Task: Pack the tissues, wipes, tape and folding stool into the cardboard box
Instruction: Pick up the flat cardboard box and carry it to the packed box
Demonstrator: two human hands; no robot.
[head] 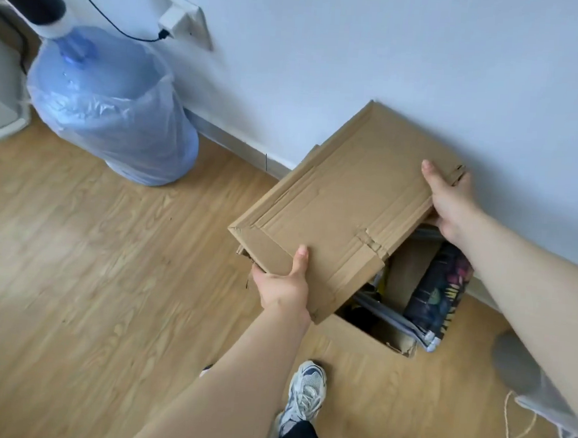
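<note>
Cardboard box sits on floor by wall w/ folding stool inside, both hands, left & right, pinching opposite edges of big flap; fold it level, evenly, w/o snagging stool.

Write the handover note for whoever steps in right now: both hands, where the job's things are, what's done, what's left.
Left hand: gripping the near corner of the cardboard flap.
Right hand: gripping the flap's far edge, by the wall.
Cardboard box: on the floor against the wall, flap held over most of the opening.
Inside: the folding stool, dark patterned fabric, stands at the right side; the rest is hidden, so tissues, wipes and tape cannot be confirmed.
Done: stool packed.
Left: probably check the other items, then close the box.
</note>
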